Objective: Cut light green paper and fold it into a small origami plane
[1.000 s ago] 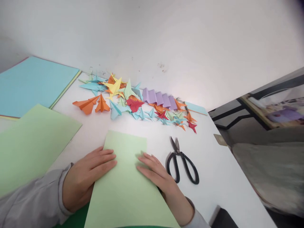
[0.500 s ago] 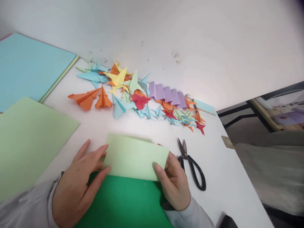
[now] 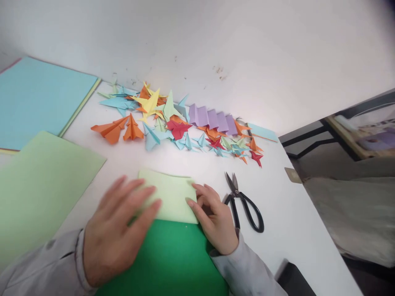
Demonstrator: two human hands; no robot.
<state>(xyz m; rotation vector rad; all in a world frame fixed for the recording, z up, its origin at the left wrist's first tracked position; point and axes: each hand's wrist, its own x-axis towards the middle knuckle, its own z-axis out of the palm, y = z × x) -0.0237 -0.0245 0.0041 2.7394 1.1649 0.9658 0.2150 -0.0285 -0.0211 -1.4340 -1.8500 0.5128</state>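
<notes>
In the head view, a pale green, rectangular folded paper sheet (image 3: 175, 201) lies just below centre, toward 7 o'clock; its face is plain, and a second layer shows along its far edge. The left hand (image 3: 114, 234), blurred, spreads its fingers, unclenched, over the sheet's 9 o'clock edge; contact I cannot tell. The right hand (image 3: 217, 222) sets thumb and forefinger on the 3 o'clock edge; whether they pinch or merely rest, I cannot tell. Beyond it are black-handled metal scissors (image 3: 236, 193). Many-coloured folded-paper shapes (image 3: 178, 129) lie toward 12 and 1 o'clock.
</notes>
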